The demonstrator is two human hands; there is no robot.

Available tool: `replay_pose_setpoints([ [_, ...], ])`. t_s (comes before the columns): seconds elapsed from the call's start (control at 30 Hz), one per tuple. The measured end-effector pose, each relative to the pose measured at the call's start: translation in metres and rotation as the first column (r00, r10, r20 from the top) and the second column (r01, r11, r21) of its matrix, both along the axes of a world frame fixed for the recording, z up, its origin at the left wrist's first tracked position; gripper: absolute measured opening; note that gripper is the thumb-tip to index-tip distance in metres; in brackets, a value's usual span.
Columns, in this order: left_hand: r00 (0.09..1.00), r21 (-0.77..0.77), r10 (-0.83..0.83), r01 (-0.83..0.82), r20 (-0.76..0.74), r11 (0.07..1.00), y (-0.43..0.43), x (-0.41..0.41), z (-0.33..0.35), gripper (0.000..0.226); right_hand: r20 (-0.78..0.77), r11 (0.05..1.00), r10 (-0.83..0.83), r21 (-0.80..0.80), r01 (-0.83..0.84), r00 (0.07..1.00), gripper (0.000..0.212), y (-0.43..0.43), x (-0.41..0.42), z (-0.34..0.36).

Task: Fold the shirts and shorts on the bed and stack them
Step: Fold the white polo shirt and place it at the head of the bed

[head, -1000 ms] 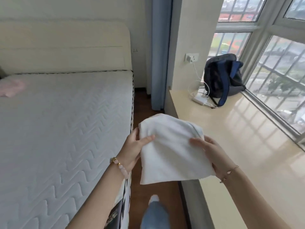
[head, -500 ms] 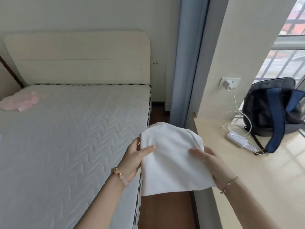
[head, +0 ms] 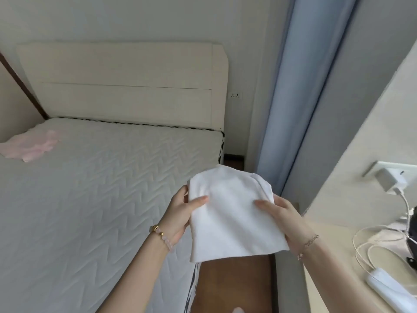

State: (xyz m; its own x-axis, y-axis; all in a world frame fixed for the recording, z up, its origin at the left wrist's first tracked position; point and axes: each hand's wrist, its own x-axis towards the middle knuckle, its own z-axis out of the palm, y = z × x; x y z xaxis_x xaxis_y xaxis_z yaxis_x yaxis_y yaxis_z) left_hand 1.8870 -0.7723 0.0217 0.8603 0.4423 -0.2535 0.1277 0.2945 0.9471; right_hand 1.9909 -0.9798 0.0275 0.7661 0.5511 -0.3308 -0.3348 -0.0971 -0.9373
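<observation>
View has swung to the bed (head: 90, 211); your left hand (head: 180, 215) and right hand (head: 284, 218) still grip the folded shirt (head: 232, 213). Stack it next.

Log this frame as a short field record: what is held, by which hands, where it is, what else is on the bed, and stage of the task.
held item: folded white garment
left hand: grips its left edge, thumb on top
right hand: grips its right edge, thumb on top
position: in the air over the gap between mattress and window ledge
also on bed: pink garment, far left corner, looks unfolded
stack: none visible
stage: white piece folded, not yet set down
</observation>
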Motion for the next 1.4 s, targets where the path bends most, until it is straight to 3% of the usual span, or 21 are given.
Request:
replay_pose_setpoints([
  [0.2, 0.999, -0.001, 0.044, -0.044, -0.008, 0.999, 0.052, 0.116, 0.002, 0.05, -0.022, 0.999, 0.045, -0.002, -0.046, 0.999, 0.02, 0.058, 0.128, 0.004],
  [0.37, 0.996, -0.004, 0.079, -0.079, -0.033, 0.997, 0.1, 0.201, -0.014, 0.05, -0.052, 0.998, 0.065, -0.001, -0.065, 0.997, 0.02, 0.11, 0.216, -0.009],
  [0.8, 0.986, -0.039, 0.078, -0.085, -0.148, 0.996, 0.266, 0.443, -0.061, 0.032, -0.172, 0.991, 0.117, -0.046, -0.127, 0.978, 0.021, 0.278, 0.459, -0.056],
  [1.2, 0.907, -0.14, 0.227, -0.291, -0.354, 0.946, 0.361, 0.579, -0.135, 0.037, -0.408, 0.957, 0.228, -0.075, -0.282, 0.884, 0.033, 0.387, 0.618, -0.128],
  [1.4, 0.845, -0.159, 0.316, -0.417, -0.432, 0.895, 0.391, 0.635, -0.174, 0.037, -0.478, 0.921, 0.284, -0.104, -0.374, 0.831, 0.029, 0.437, 0.691, -0.171],
])
